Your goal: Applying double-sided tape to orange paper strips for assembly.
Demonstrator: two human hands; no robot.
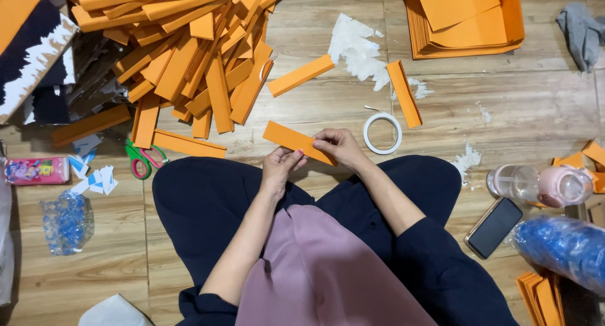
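Sitting: a person is cross-legged on a wooden floor, dark trousers and a mauve top filling the near half of the view.
Big pile: a heap of folded orange card strips lies far left, well apart from the hands.
Flat stack: a stack of orange sheets sits far right, beyond easy reach.
Scraps: torn white backing paper lies between pile and stack, in the far middle.
Loose strips: one orange strip and another lie on the floor just beyond the hands, either side of the scraps.
Tape roll: a white ring of tape rests just right of the hands — nearer the right one, not touched.
Scissors: green-and-red scissors lie on the floor to the left, near the left knee.
Held strip: the orange strip in hand is over the lap's far edge, its long axis running from far-left down to near-right, free end out to the left.
Right hand: closed over the strip's right end, fingers curled on its top face.
Left hand: pinching the strip's near edge from below, close beside the right hand — about midway along the strip.
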